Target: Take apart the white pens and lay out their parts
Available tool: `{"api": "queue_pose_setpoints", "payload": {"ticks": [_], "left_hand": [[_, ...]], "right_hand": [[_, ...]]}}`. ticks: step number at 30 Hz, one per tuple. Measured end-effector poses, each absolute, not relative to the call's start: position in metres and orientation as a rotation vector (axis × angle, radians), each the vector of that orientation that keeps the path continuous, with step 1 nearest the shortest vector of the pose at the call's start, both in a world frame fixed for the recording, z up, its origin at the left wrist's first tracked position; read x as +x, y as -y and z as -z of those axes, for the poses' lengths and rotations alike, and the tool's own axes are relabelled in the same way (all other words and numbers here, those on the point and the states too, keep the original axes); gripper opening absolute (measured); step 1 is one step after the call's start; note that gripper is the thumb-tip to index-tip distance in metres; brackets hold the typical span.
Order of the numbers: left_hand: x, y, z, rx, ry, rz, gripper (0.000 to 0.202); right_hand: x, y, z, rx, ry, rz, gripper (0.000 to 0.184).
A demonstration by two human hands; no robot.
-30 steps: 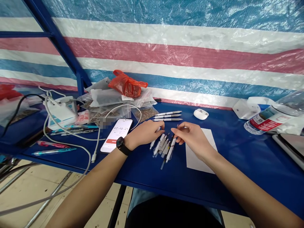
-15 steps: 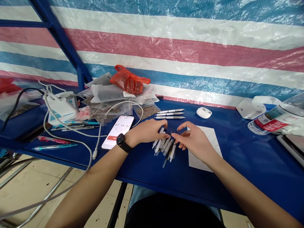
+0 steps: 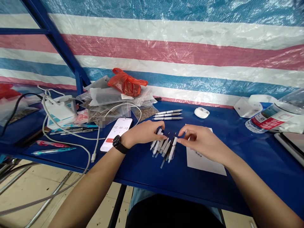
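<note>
White pens (image 3: 163, 148) lay in a loose row on the blue surface (image 3: 204, 190), between both hands. Left grip (image 3: 142, 133) open, fingertips resting on the pens' upper ends. Right grip (image 3: 201, 137) open, fingers just beside the nearest pen, over a white paper sheet (image 3: 201, 161).
</note>
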State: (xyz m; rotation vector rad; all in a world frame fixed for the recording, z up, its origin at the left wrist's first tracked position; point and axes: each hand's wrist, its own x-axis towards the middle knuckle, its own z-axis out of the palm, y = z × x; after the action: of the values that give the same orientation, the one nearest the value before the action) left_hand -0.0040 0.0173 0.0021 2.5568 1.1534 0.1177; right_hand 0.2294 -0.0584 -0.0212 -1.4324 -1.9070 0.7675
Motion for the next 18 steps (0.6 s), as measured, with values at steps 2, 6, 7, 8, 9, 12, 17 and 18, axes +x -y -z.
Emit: {"api": "queue_pose_setpoints", "payload": {"ticks": [2,6,7,8,9,12,17,18], "left_hand": [[-0.005,-0.017,-0.004,2.556,-1.142,-0.123,0.033],[-0.009,-0.018,-0.007,2.538,-1.122,-0.119,0.038],[-0.009,-0.019,-0.007,2.527,-1.127,-0.109,0.040],[-0.010,-0.019,-0.008,2.519,-1.131,-0.097,0.041],[-0.010,-0.018,-0.008,2.519,-1.132,-0.086,0.041],[-0.006,-0.017,-0.008,2.596,-1.211,-0.158,0.034],[0.009,-0.018,-0.002,2.818,-1.685,-0.426,0.023],[0.011,-0.019,-0.001,2.847,-1.717,-0.388,0.023]], "right_hand": [[0.226,0.061,0.027,-1.391,1.983,-0.796,0.024],[0.214,0.066,0.037,-1.403,2.103,-0.781,0.026],[0.212,0.066,0.039,-1.406,2.126,-0.755,0.027],[0.211,0.066,0.039,-1.405,2.144,-0.733,0.027],[0.210,0.066,0.039,-1.397,2.154,-0.723,0.027],[0.213,0.064,0.034,-1.347,2.117,-0.712,0.024],[0.223,0.060,0.019,-1.384,1.895,-0.436,0.035],[0.224,0.060,0.018,-1.397,1.852,-0.384,0.037]]}}
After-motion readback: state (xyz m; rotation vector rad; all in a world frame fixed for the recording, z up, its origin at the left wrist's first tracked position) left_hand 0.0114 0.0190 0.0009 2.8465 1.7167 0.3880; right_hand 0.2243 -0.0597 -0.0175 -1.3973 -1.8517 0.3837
